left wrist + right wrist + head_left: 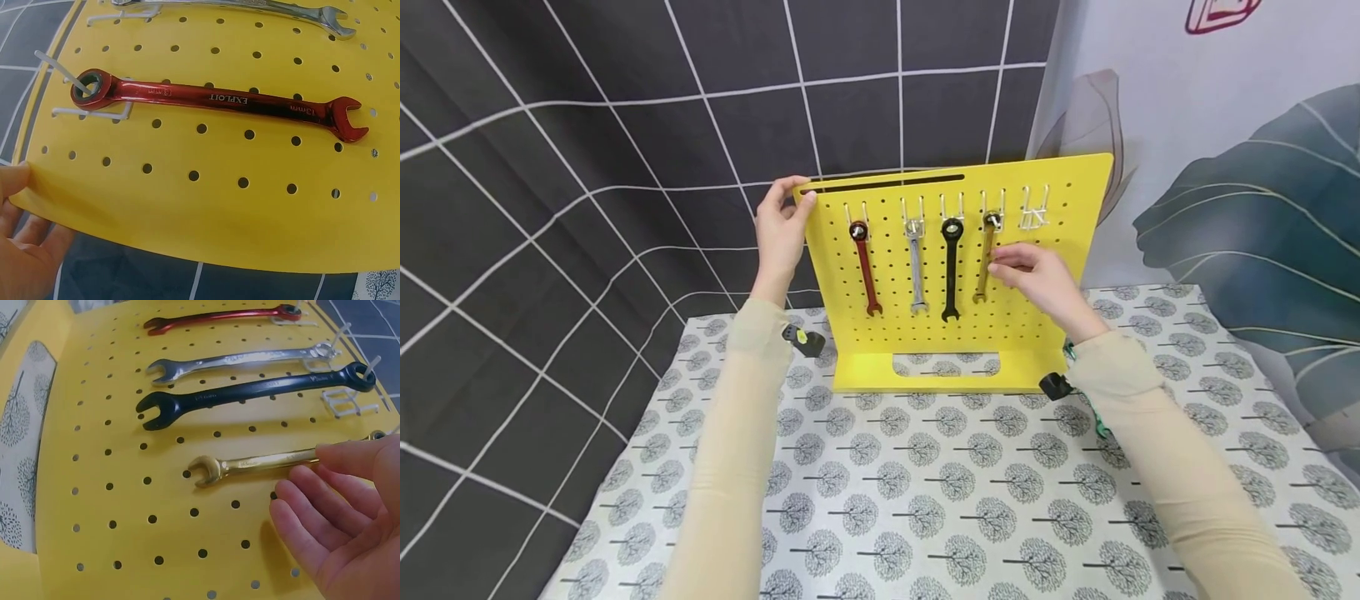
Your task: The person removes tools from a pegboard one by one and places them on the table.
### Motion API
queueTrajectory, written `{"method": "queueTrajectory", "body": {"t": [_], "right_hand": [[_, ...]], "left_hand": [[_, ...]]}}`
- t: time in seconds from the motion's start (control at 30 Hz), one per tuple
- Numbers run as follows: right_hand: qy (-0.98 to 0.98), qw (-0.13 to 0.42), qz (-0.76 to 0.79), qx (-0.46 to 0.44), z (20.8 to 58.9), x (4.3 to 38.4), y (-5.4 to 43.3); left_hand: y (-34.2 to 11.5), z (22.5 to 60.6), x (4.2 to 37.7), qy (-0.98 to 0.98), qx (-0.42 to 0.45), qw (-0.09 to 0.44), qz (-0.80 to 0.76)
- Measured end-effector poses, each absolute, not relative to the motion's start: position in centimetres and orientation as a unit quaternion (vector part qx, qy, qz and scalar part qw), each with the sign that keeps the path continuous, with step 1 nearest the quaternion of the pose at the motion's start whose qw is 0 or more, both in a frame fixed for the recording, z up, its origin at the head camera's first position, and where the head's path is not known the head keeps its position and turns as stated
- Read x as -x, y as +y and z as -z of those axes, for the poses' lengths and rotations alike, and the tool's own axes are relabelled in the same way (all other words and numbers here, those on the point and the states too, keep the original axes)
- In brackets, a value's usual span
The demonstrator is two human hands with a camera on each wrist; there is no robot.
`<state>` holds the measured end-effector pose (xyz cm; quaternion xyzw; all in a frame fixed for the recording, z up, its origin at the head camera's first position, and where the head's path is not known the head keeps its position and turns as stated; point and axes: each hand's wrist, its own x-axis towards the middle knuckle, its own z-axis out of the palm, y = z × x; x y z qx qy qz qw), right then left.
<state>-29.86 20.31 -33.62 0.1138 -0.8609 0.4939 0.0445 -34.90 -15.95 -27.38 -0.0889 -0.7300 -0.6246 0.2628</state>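
Four wrenches (951, 271) hang by rings (107, 92) on hooks (94, 114); left grip (781, 229) clamped on board (892, 279), likely steadying it; right grip (1034, 278) pinched on gold wrench (269, 460).

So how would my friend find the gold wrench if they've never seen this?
Find the yellow board standing on the tree-patterned cloth. From the front, at the right end of its hanging row, touched by the right hand, is the gold wrench. It alone is gold: leftward come the black wrench, silver wrench and red wrench.
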Motion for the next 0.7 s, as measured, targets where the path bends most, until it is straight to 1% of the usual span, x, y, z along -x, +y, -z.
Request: {"method": "queueTrajectory", "body": {"t": [0.2, 0.47, 0.7], "right_hand": [[-0.871, 0.063, -0.470, -0.127, 33.1, 30.1, 19.5], [-0.859, 0.048, -0.498, -0.109, 33.7, 30.0, 19.1], [-0.832, 0.043, -0.544, -0.103, 34.0, 29.6, 19.0]], "left_hand": [[-15.9, 27.1, 34.8, -0.726, 0.086, 0.269, 0.627], [-15.7, 27.6, 34.7, -0.733, 0.076, 0.256, 0.626], [-15.9, 27.6, 34.7, -0.732, 0.085, 0.263, 0.623]]}}
